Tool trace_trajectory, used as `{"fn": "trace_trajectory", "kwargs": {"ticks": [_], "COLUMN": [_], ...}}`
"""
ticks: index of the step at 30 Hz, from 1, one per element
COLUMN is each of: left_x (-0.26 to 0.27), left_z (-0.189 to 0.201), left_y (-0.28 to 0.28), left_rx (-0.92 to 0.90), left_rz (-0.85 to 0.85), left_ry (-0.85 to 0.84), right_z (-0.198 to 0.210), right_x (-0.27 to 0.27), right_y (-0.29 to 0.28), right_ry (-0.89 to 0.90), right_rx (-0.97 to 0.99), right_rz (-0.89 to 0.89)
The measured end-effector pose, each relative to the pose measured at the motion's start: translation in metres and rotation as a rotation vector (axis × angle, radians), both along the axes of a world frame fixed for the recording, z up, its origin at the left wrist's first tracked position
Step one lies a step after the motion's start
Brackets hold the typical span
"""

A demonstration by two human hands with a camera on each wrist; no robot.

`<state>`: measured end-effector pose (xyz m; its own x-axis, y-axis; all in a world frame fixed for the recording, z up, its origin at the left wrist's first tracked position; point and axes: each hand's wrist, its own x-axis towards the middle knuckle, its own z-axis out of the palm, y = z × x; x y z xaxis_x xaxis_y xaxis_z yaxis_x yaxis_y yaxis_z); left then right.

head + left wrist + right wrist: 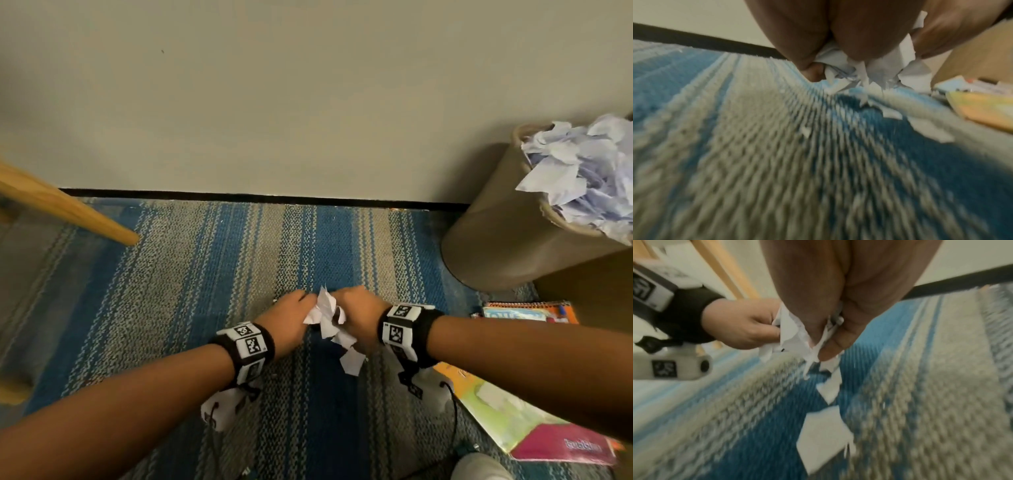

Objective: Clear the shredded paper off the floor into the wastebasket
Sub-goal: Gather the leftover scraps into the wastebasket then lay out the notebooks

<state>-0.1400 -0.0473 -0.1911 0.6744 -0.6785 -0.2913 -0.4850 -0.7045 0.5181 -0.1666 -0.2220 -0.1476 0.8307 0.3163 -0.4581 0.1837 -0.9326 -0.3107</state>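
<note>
The carpet (212,260) runs blue and grey to the wall (274,85), and I crouch over it to reach the last paper lying low. The bin (507,236) stands to my right against the wall, near enough, I judge, to reach in one swing. It is heaped above its rim with torn paper (582,171), some hanging over the edge, so I expect a new load may slide off unless pressed down.

Books (534,425) lie flat under my right forearm, beside the bin; they are not my job.

My left hand (291,318) and right hand (359,315) meet with a wad of scraps (325,315) squeezed between them. I use both because loose bits escape a single hand. Left fingers (756,331) curl into the wad from its side; my right thumb and fingers (830,347) pinch it from the other.

A few loose pieces (824,434) lie on the carpet just below the wad, not gathered yet.
</note>
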Motion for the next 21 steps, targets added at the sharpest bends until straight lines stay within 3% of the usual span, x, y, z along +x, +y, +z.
{"fn": "trace_trajectory", "kwargs": {"ticks": [6, 13, 17, 21], "left_x": [0.046, 0.09, 0.091, 0.088], "left_z": [0.097, 0.232, 0.269, 0.269], "left_y": [-0.032, -0.15, -0.246, -0.335], "left_rx": [-0.221, -0.46, -0.509, -0.441], "left_rz": [0.0, -0.103, -0.198, -0.237], "left_ry": [-0.171, -0.42, -0.471, -0.468], "right_z": [0.103, 0.239, 0.27, 0.261], "right_x": [0.023, 0.028, 0.01, -0.004], "right_y": [-0.033, -0.128, -0.202, -0.273], "right_ry": [-0.206, -0.544, -0.633, -0.621], "right_rx": [0.097, 0.043, -0.126, -0.237], "right_rz": [-0.121, -0.345, -0.495, -0.693]}}
